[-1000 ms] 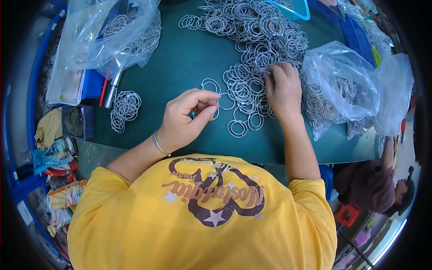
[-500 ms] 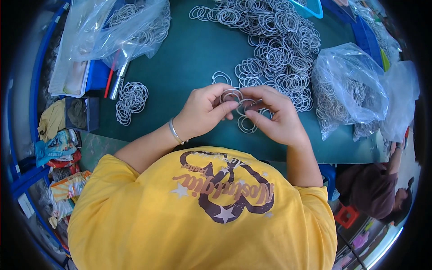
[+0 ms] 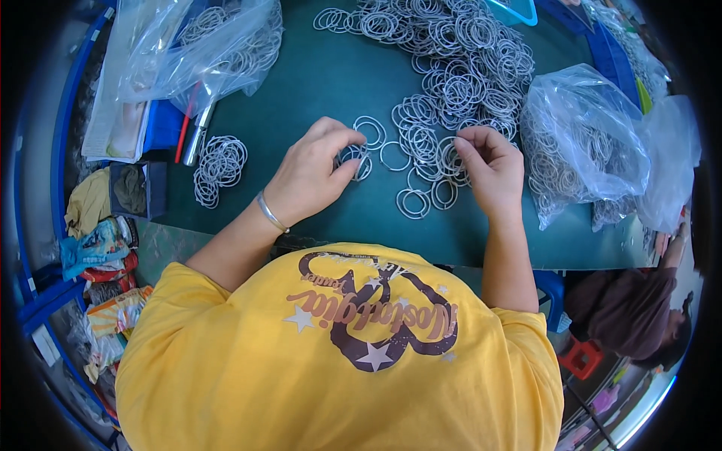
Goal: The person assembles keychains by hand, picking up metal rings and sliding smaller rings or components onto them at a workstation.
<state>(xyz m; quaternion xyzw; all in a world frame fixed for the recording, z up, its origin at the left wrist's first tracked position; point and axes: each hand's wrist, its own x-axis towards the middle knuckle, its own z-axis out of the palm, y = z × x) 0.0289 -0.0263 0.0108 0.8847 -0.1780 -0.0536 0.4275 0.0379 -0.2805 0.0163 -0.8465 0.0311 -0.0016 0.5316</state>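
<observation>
My left hand [image 3: 320,165], wearing a bangle, has its thumb and fingers curled round a few metal rings [image 3: 362,167] just above the table. Its thumb and forefinger tips are apart, with the rings between them. At the near edge of the ring pile, my right hand [image 3: 492,169] is closed in a pinch at a metal ring [image 3: 450,156]; the fingertips partly hide it. Between the hands lie a single loose ring [image 3: 395,155] and several overlapping rings [image 3: 414,203]. The large pile of silver rings [image 3: 466,68] spreads away toward the far side.
A clear bag of rings [image 3: 587,143] stands at right, another bag [image 3: 226,56] at far left. A bundle of rings [image 3: 220,171] lies left, near a red pen [image 3: 183,135] and a grey box [image 3: 150,192]. A turquoise basket [image 3: 519,9] sits at the back. Another person [image 3: 628,308] is at right.
My hands have moved apart from where they met over the rings. The left went left with rings; the right went right to the pile's edge.
</observation>
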